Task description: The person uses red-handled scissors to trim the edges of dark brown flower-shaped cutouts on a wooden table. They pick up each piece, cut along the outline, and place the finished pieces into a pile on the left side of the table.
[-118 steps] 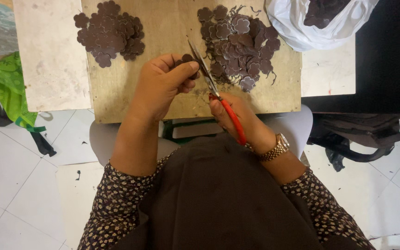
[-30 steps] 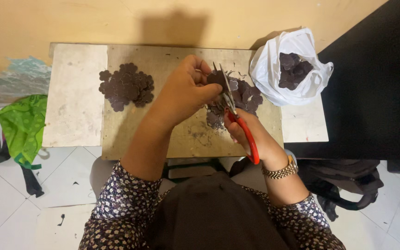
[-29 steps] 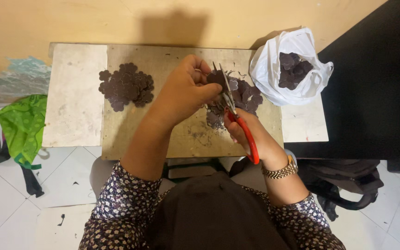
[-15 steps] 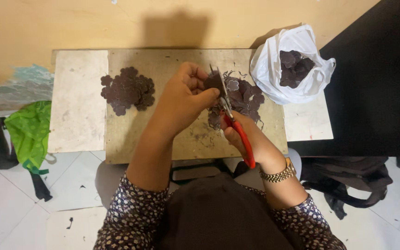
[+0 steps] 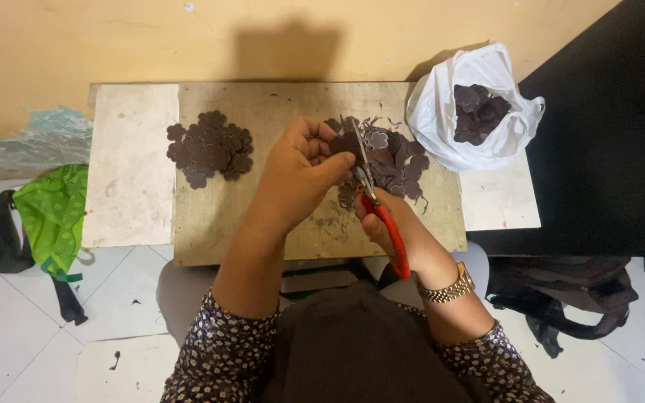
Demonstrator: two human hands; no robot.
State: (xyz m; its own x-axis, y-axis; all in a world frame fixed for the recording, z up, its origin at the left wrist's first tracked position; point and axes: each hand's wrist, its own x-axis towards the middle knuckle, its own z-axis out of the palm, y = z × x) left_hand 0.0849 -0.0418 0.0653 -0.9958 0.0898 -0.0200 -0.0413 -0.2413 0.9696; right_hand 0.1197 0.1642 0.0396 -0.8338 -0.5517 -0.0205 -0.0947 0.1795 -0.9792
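overhead, left hand (image 5: pixel 300 175) pinching dark cutout (image 5: pixel 346 142), right hand (image 5: pixel 386 224) gripping red scissors (image 5: pixel 378 205)

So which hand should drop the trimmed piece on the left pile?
Probably the left hand: it pinches the dark piece and sits nearer the left pile. The right hand holds the red-handled scissors.

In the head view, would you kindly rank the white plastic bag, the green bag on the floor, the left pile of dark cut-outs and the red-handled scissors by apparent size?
1. White plastic bag
2. Green bag, close to the first; it lies lower, so unsure
3. Left pile of dark cut-outs
4. Red-handled scissors, nearer the camera
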